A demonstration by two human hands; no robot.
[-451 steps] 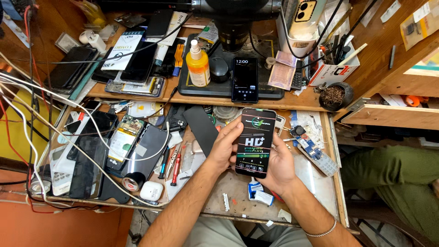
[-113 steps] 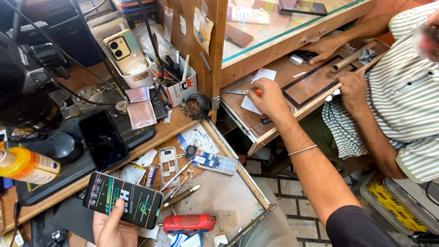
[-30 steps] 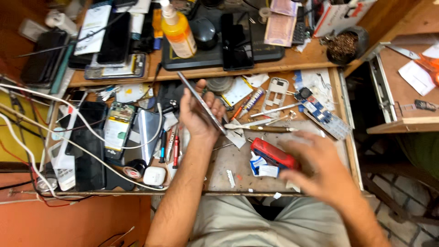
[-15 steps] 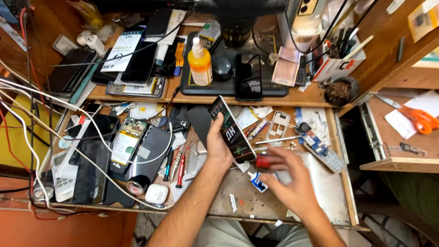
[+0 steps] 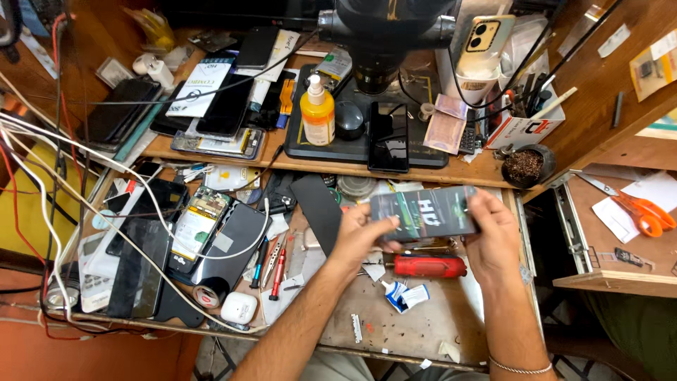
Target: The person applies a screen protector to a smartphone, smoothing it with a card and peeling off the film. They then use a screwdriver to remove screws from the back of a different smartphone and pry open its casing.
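Two hands, one phone: the left hand (image 5: 361,236) and right hand (image 5: 495,233) clamp opposite ends of a flat, glossy phone (image 5: 423,213), held level above the scuffed, cluttered wooden workbench (image 5: 395,331). One red tool (image 5: 430,266) lies just beneath. One orange bottle (image 5: 317,113) stands on the upper shelf; orange scissors (image 5: 645,214) sit in the open drawer.

the phone (image 5: 425,212) is motion-blurred, its ends covered by the left hand (image 5: 363,236) and right hand (image 5: 493,236), so the screen detail cannot be made out. the microscope (image 5: 384,28) is cut off by the top edge, and the bench (image 5: 395,331) front partly hides behind both forearms.
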